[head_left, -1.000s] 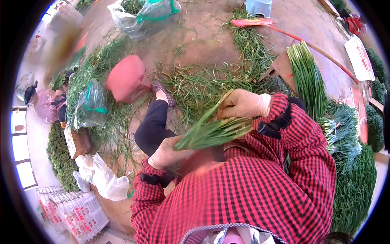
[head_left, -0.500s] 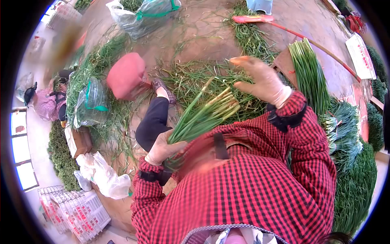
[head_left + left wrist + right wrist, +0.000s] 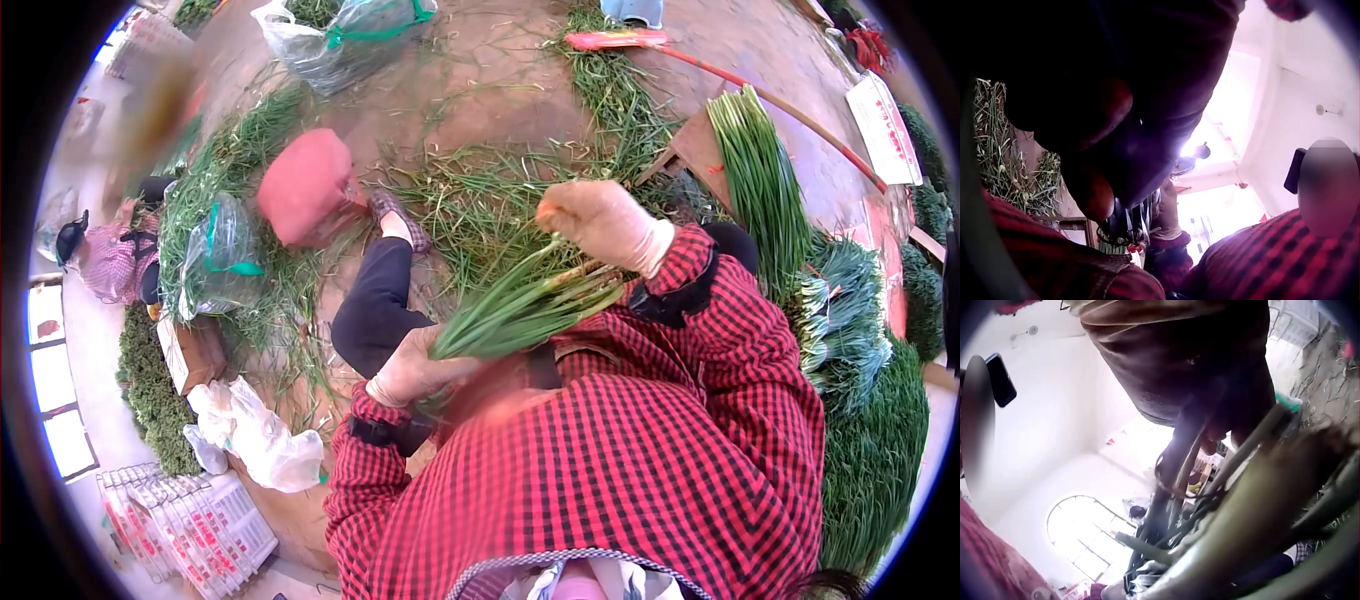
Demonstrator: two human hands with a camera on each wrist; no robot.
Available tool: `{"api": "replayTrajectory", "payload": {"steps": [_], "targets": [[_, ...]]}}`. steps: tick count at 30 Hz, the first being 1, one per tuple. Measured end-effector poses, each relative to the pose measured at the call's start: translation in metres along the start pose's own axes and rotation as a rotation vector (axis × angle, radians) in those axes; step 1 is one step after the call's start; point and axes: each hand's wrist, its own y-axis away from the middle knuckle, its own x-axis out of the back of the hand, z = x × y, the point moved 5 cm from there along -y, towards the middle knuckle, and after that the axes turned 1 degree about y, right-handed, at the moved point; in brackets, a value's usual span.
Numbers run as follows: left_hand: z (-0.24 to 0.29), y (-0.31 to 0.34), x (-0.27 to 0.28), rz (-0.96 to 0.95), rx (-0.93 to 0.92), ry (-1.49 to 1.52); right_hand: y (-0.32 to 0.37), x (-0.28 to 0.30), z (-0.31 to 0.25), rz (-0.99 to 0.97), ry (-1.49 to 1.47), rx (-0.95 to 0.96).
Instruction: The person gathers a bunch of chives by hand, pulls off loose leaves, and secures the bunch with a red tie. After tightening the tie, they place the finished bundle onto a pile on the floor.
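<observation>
The gloved left hand (image 3: 422, 369) grips a bunch of green leafy stalks (image 3: 520, 312) near its leafy end, the paler root ends pointing toward the right arm. Just above those ends, the gloved right hand (image 3: 606, 225) has its fingers drawn together, pinching a thin stalk (image 3: 556, 243). In the right wrist view, the dark right hand (image 3: 1185, 362) has stalks running down from its fingers, beside large blurred pale stems (image 3: 1241, 519). The left hand (image 3: 1147, 81) fills the upper left wrist view in shadow, its curled fingertips showing; the bunch is mostly hidden there.
Loose greens (image 3: 470, 195) litter the floor beyond the hands. A pink stool (image 3: 308, 188) stands ahead, left of a shoe. On the right lie a long green bundle (image 3: 755, 185), stacked bundles (image 3: 845, 320) and a red-handled broom (image 3: 760, 92). Another person (image 3: 108, 262) sits far left.
The right hand, spread apart from the bunch half a second ago, has moved left and down, and its fingers have closed on a stalk. The bunch has tilted lower to the right.
</observation>
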Motion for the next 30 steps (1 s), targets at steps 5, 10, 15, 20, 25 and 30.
{"api": "replayTrajectory", "payload": {"steps": [5, 10, 15, 20, 25, 30], "targets": [[-0.009, 0.004, 0.015, 0.016, 0.074, 0.009, 0.030, 0.062, 0.080, 0.169, 0.144, -0.389], [-0.017, 0.000, 0.024, 0.124, 0.029, -0.019, 0.019, 0.069, 0.024, 0.232, 0.319, -0.142], [-0.006, -0.005, 0.010, 0.110, 0.050, -0.017, 0.000, -0.003, -0.057, -0.134, 0.304, 0.193], [-0.011, -0.003, 0.007, 0.087, 0.068, 0.005, 0.005, -0.015, -0.050, -0.293, 0.205, 0.183], [-0.011, -0.005, 0.002, 0.018, 0.099, -0.062, 0.018, -0.013, -0.032, -0.301, 0.374, 0.123], [-0.017, -0.005, 0.018, 0.042, 0.094, 0.067, 0.030, 0.038, 0.017, -0.015, 0.602, -0.005]]}}
